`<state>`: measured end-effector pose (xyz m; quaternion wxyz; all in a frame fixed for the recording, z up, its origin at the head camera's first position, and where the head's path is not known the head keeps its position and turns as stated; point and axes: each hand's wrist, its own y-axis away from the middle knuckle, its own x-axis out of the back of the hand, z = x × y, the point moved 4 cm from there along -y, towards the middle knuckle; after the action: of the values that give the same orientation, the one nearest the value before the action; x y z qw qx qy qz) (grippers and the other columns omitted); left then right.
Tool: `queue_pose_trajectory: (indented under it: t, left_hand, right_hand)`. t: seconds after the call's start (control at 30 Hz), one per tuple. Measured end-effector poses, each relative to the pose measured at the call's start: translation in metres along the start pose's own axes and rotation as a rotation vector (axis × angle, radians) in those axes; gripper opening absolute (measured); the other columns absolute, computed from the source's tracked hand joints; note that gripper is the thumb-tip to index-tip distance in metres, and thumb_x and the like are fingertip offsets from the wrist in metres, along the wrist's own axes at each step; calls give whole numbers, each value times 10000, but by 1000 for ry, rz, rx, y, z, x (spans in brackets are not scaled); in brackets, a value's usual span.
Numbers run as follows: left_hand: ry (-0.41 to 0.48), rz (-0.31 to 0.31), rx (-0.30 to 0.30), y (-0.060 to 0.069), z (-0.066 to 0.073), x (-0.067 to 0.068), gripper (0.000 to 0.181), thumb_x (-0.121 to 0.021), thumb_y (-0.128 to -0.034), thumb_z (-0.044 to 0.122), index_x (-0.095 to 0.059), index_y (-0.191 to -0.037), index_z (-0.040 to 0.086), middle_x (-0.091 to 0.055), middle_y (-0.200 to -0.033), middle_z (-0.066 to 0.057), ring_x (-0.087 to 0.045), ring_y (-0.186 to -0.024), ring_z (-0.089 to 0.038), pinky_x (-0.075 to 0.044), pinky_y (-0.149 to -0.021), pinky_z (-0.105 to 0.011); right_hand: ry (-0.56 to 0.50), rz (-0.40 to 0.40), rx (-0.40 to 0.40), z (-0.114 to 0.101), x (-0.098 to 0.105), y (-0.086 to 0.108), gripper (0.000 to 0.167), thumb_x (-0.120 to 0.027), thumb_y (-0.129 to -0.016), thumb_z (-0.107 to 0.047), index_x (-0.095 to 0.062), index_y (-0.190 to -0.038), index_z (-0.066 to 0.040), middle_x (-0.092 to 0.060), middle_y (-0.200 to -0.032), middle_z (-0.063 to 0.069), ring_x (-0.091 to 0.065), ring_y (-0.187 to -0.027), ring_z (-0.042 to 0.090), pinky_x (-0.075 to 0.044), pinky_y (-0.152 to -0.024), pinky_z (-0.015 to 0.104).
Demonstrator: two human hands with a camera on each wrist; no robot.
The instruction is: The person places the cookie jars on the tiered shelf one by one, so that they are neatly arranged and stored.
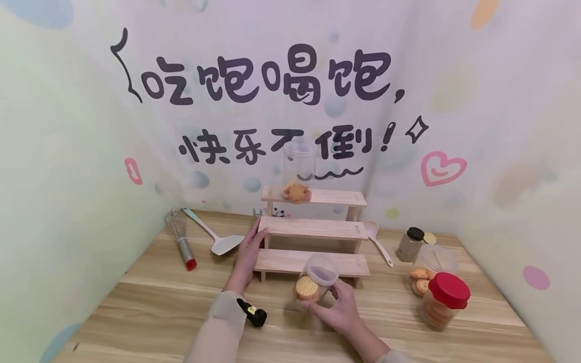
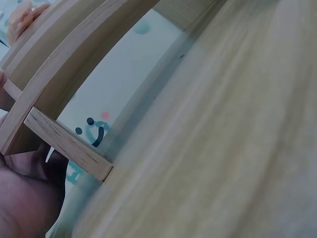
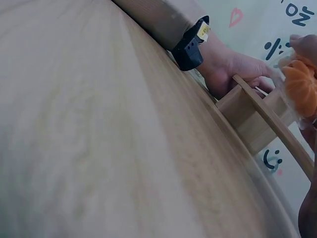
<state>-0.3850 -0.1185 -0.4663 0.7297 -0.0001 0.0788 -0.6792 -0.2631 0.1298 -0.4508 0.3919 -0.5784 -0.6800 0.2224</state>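
My right hand (image 1: 339, 308) holds a clear jar (image 1: 323, 272) with round biscuits (image 1: 307, 289) inside, tilted in front of the lowest step of a three-tier wooden shelf (image 1: 313, 228). In the right wrist view an orange cookie (image 3: 301, 89) shows through the jar's wall, close to the fingers. My left hand (image 1: 247, 254) grips the left end of the middle step; the left wrist view has that hand (image 2: 29, 196) beside a wooden leg (image 2: 69, 144). Another clear jar (image 1: 299, 169), with cookies at its bottom, stands on the left of the top step.
A whisk (image 1: 182, 242) and a white spatula (image 1: 224, 244) lie left of the shelf. To its right are a pale spoon (image 1: 379, 242), a black-lidded jar (image 1: 410, 245), a clear cookie jar (image 1: 433, 262) and a red-lidded jar (image 1: 442, 305). A printed cloth (image 1: 281, 30) hangs behind.
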Motion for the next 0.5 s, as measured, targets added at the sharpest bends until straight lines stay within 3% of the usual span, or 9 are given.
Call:
queue_pose_trajectory:
  t: [0.07,0.13,0.2,0.27,0.3,0.37,0.43,0.5]
  left_hand:
    - [2,-12,5,0,-1,0,674,-651,-895,626,-392,-1504,495,-237,-1631,121,-138,-1525,-221,-119,-1229,-495]
    - [0,-21,10,0,-2,0,668,-642,-909,615,-378,-1510,494,-219,-1640,113,-127,-1527,-224,-113,-1229,-502]
    - [-4,-28,15,0,-4,0,662,-631,-925,599,-364,-1520,486,-205,-1644,109,-117,-1528,-227,-106,-1230,-504]
    - [-7,-28,19,-1,-6,2,662,-624,-943,572,-351,-1536,459,-197,-1647,98,-110,-1530,-238,-102,-1229,-509]
    - [-8,-25,19,0,-6,2,661,-625,-945,567,-351,-1536,457,-199,-1646,100,-110,-1529,-236,-100,-1230,-505]
    - [-10,-20,16,-1,-6,3,660,-627,-946,562,-354,-1537,450,-208,-1639,110,-117,-1528,-226,-108,-1232,-491]
    - [-10,-14,4,-3,-5,3,663,-638,-939,561,-367,-1534,443,-225,-1637,108,-137,-1525,-216,-127,-1232,-476]
    - [-11,-9,-8,-5,-3,3,660,-655,-917,583,-396,-1512,464,-251,-1628,117,-164,-1519,-196,-152,-1231,-455]
  right_hand:
    - [3,45,81,-8,6,-9,622,-918,-678,-16,-627,-1225,43,-696,-1166,87,-670,-1039,112,-564,-860,228]
    - [57,94,242,-17,16,-26,582,-911,-723,-120,-629,-1184,97,-706,-1130,107,-679,-1012,130,-556,-868,215]
    - [143,144,404,-26,29,-49,626,-896,-755,-235,-617,-1155,157,-706,-1105,172,-689,-1000,188,-552,-894,230]
    - [233,200,498,-31,47,-76,676,-881,-759,-324,-622,-1137,174,-701,-1087,228,-687,-1003,252,-545,-931,267]
    - [256,223,484,-32,57,-89,661,-874,-758,-330,-637,-1147,149,-702,-1089,224,-678,-1010,264,-534,-951,279]
    - [267,269,329,-34,77,-115,595,-882,-755,-282,-661,-1189,59,-713,-1103,174,-668,-1017,221,-521,-959,271]
    - [264,330,95,-31,93,-136,550,-888,-761,-258,-678,-1229,-59,-721,-1110,89,-649,-1023,157,-509,-954,269]
    - [237,403,-143,-24,104,-147,612,-895,-769,-266,-653,-1317,-138,-719,-1125,46,-634,-1020,128,-500,-957,273]
